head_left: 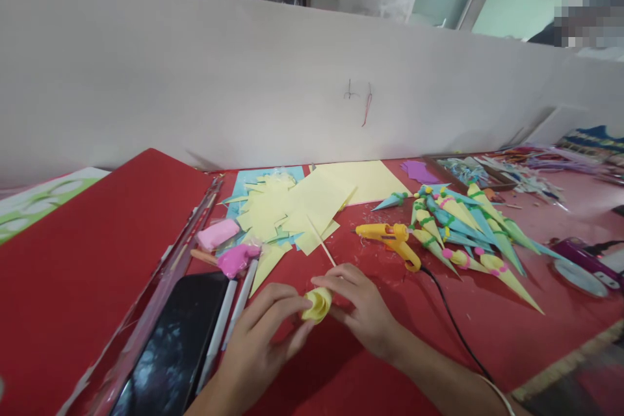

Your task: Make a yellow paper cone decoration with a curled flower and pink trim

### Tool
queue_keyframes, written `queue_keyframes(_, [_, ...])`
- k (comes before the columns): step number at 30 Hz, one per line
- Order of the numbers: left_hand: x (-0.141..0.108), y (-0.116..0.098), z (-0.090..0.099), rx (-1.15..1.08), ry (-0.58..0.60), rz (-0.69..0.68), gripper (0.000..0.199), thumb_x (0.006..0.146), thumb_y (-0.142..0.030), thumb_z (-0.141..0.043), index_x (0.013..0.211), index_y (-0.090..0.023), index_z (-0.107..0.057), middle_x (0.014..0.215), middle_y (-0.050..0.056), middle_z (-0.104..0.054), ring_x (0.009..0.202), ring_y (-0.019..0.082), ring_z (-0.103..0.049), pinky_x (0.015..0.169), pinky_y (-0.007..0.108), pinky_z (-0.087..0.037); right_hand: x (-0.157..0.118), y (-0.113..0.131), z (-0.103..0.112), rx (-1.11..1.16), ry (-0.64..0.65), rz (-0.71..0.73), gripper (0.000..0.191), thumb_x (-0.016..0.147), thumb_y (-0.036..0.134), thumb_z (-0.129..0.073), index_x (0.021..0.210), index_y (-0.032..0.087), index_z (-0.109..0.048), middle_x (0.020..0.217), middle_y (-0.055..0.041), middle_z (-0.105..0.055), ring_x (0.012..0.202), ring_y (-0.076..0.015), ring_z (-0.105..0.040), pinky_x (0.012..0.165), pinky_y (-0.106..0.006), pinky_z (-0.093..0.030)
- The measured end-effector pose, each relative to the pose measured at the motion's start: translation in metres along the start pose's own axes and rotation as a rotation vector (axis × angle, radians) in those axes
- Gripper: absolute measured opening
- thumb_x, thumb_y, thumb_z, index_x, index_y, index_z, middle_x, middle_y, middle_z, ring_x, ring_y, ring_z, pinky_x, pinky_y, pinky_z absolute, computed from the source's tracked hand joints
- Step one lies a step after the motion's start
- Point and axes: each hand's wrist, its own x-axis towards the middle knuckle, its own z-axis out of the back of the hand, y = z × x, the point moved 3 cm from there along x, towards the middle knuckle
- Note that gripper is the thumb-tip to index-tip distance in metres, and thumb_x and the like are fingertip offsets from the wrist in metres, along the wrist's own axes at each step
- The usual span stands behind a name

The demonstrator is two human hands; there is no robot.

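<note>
Between my two hands, over the red tabletop, is a rolled yellow paper (318,305) with its spiral end facing me. My left hand (268,331) pinches its left side with fingers and thumb. From the other side my right hand (363,312) grips the roll; part of that thumb is hidden. Just beyond my fingers lies a thin wooden stick (322,242). Loose yellow paper sheets (316,198) are heaped behind it. A yellow hot glue gun (390,237) rests to the right of my right hand, its black cord trailing toward me.
Finished paper cones (458,221) in yellow, blue and green pile up at right. Left of my hands lie a black phone (175,338), white markers (238,302) and pink clay packets (236,260). A large red board (97,273) covers the left side; a pale partition (273,78) stands behind.
</note>
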Motion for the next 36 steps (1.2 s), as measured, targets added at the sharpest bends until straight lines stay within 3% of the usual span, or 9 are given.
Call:
queue_keyframes(5, [0.002, 0.005, 0.005, -0.011, 0.010, 0.032, 0.021, 0.074, -0.009, -0.055, 0.090, -0.022, -0.054, 0.079, 0.001, -0.057, 0.073, 0.012, -0.055, 0.065, 0.020, -0.047, 0.000, 0.001, 0.001, 0.056, 0.027, -0.004, 0.028, 0.081, 0.031, -0.054, 0.108, 0.024, -0.057, 0.088, -0.0035, -0.063, 0.079, -0.0170, -0.056, 0.073, -0.030, -0.044])
queue_keyframes(11, [0.001, 0.010, 0.006, -0.075, 0.047, 0.104, 0.019, 0.075, -0.007, -0.054, 0.088, -0.022, -0.054, 0.080, 0.000, -0.058, 0.072, 0.011, -0.056, 0.064, 0.019, -0.047, -0.004, 0.000, -0.003, 0.112, 0.108, -0.075, 0.035, 0.079, 0.025, -0.055, 0.114, 0.022, -0.050, 0.104, -0.0058, -0.062, 0.092, -0.0181, -0.058, 0.079, -0.030, -0.045])
queue_keyframes(16, [0.001, 0.011, 0.005, -0.099, 0.055, 0.122, 0.019, 0.076, -0.008, -0.054, 0.088, -0.022, -0.054, 0.078, 0.000, -0.057, 0.069, 0.011, -0.056, 0.063, 0.019, -0.047, -0.004, 0.000, -0.007, 0.073, 0.182, -0.119, 0.033, 0.079, 0.019, -0.052, 0.112, 0.022, -0.051, 0.105, -0.0055, -0.062, 0.091, -0.0191, -0.058, 0.080, -0.030, -0.045])
queue_keyframes(23, [0.005, 0.009, 0.004, -0.107, -0.012, 0.109, 0.016, 0.075, -0.009, -0.055, 0.085, -0.020, -0.058, 0.073, 0.000, -0.060, 0.065, 0.011, -0.057, 0.059, 0.020, -0.048, -0.003, 0.003, -0.009, 0.115, 0.223, -0.182, 0.021, 0.081, 0.025, -0.052, 0.100, 0.017, -0.056, 0.090, -0.0052, -0.063, 0.077, -0.0164, -0.057, 0.067, -0.024, -0.042])
queue_keyframes(30, [0.002, 0.011, 0.001, -0.143, 0.015, 0.110, 0.019, 0.076, -0.009, -0.054, 0.090, -0.021, -0.056, 0.077, 0.000, -0.058, 0.069, 0.011, -0.056, 0.061, 0.020, -0.047, -0.002, 0.006, -0.010, 0.187, 0.215, -0.219, 0.017, 0.079, 0.025, -0.055, 0.094, 0.016, -0.057, 0.079, -0.0013, -0.061, 0.065, -0.0122, -0.050, 0.059, -0.020, -0.037])
queue_keyframes(33, [0.000, 0.013, 0.002, -0.172, 0.011, 0.180, 0.026, 0.076, -0.015, -0.057, 0.100, -0.024, -0.052, 0.083, 0.000, -0.055, 0.072, 0.013, -0.054, 0.066, 0.023, -0.047, -0.003, 0.005, -0.010, 0.197, 0.204, -0.223, 0.017, 0.080, 0.028, -0.054, 0.090, 0.015, -0.056, 0.075, -0.0006, -0.058, 0.063, -0.0117, -0.047, 0.056, -0.020, -0.035])
queue_keyframes(36, [-0.003, 0.016, -0.002, -0.223, 0.020, 0.295, 0.051, 0.071, -0.026, -0.064, 0.117, -0.027, -0.042, 0.097, 0.003, -0.053, 0.082, 0.016, -0.053, 0.074, 0.028, -0.046, -0.003, 0.004, -0.010, 0.201, 0.170, -0.188, 0.019, 0.081, 0.033, -0.051, 0.081, 0.015, -0.054, 0.070, -0.0002, -0.052, 0.061, -0.0117, -0.044, 0.055, -0.021, -0.033])
